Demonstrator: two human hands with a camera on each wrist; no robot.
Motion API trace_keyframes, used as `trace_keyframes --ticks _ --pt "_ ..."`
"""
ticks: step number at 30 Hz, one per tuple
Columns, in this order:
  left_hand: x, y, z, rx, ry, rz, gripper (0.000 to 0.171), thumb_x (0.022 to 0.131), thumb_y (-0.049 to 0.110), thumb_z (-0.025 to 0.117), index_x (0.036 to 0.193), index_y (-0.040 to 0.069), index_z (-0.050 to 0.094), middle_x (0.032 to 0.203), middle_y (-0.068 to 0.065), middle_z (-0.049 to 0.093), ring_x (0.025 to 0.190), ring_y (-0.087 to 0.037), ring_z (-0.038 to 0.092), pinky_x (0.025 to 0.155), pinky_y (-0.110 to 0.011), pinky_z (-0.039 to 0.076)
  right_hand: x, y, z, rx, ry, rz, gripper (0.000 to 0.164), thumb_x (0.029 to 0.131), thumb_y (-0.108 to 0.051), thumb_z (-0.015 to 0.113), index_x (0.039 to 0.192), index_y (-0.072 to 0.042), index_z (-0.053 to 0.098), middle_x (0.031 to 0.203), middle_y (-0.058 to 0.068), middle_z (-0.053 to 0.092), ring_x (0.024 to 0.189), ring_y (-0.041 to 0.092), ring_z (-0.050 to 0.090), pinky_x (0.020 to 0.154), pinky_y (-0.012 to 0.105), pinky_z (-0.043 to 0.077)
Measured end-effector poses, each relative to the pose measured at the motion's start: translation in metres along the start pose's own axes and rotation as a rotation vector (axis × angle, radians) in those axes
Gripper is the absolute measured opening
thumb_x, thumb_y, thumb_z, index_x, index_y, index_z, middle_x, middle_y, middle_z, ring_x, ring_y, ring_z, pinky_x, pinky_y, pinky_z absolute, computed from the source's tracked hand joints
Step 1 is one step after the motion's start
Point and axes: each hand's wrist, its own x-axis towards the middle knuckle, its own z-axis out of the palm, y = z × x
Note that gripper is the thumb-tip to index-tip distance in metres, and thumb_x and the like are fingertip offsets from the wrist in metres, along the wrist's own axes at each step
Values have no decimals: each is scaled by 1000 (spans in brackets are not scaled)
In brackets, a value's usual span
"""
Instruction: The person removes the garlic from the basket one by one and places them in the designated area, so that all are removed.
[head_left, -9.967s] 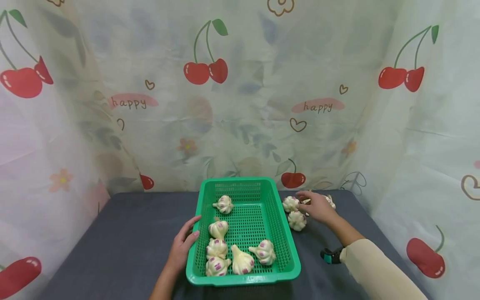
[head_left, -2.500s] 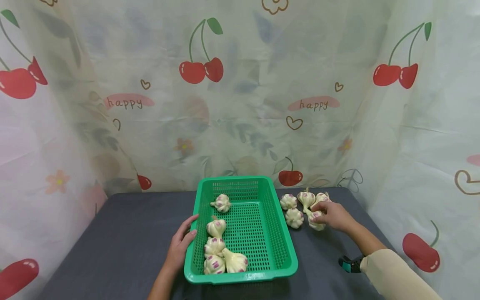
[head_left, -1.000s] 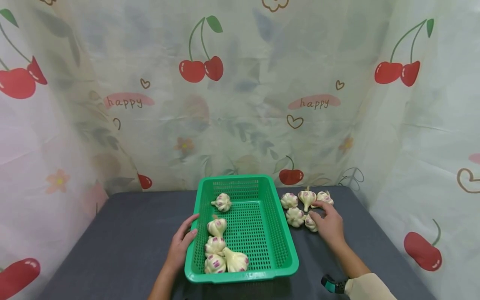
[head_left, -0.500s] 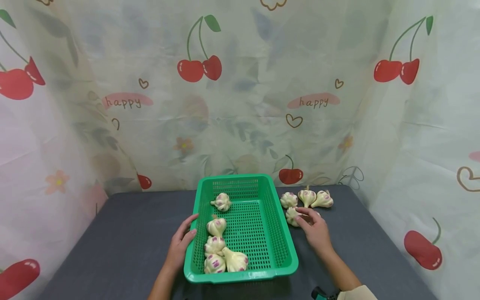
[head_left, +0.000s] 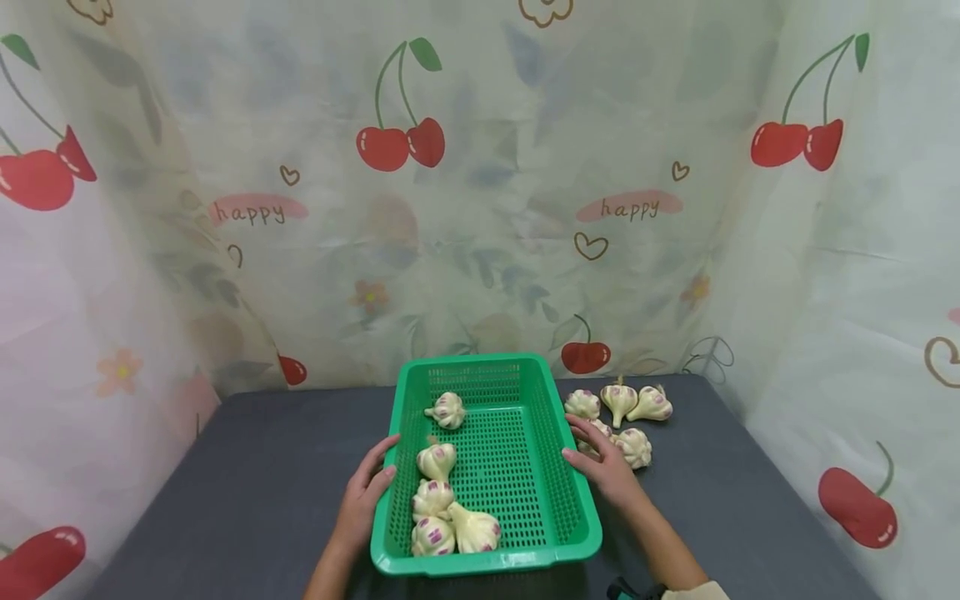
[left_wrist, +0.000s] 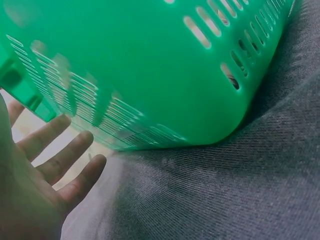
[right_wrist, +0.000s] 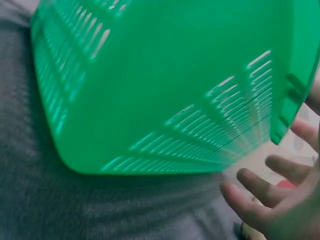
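Note:
My left hand (head_left: 362,500) rests at the left rim of a green plastic basket (head_left: 551,552), thumb and index fingertip at the edge. In the left wrist view its other fingers (left_wrist: 75,150) are loosely extended beside the slotted wall. At the opposite rim is my right hand (head_left: 611,471), thumb and forefinger touching the edge. Its fingers (right_wrist: 260,187) look relaxed below the rim in the right wrist view. Inside the basket, several garlic bulbs (head_left: 476,530) line the left side and front; a bulb (head_left: 448,411) lies farther back.
Right of the basket, several more garlic bulbs (head_left: 651,403) lie grouped on the dark tablecloth (head_left: 285,475); my right hand partly covers one (head_left: 600,428). A cherry-print curtain (head_left: 480,208) hangs behind and along both sides.
My right hand has left the garlic group and come left to the basket rim. The bulb at the basket's front right ten seconds ago is gone from there. My left hand stays put.

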Motion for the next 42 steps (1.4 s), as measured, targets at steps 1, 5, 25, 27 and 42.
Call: trace_keyframes --ticks 1,5,25,27,42 --pt "0 0 0 -3 -1 5 42 103 17 47 145 12 46 135 -22 51 116 -34 53 85 -33 49 0 1 -1 -9 -24 -18 56 96 -7 59 147 -1 38 145 27 38 132 46 36 95 50 42" --pt "-1 0 1 -8 4 24 42 102 16 47 144 12 46 135 -22 51 115 -34 53 85 -32 49 -2 2 -4 13 -159 -68 63 94 -5 58 152 -3 30 151 27 27 132 50 31 93 45 45" --pt "6 14 -11 156 -64 -7 46 96 21 62 141 15 51 124 -18 58 107 -31 60 78 -36 52 -3 -5 -12 146 -313 199 67 96 -13 59 154 -16 25 150 27 21 132 44 30 87 47 48" --pt "9 19 -15 194 -99 -50 47 95 24 64 140 18 51 128 -16 54 110 -32 58 78 -38 52 -4 -2 -13 179 -315 196 67 96 -12 58 154 -16 24 151 27 18 131 43 32 87 47 48" --pt "38 76 -34 648 -442 24 54 91 38 67 139 15 53 152 -16 32 138 -43 25 100 -65 29 -5 1 -15 228 -340 196 69 97 -10 56 155 -15 21 149 30 16 123 40 44 86 47 49"
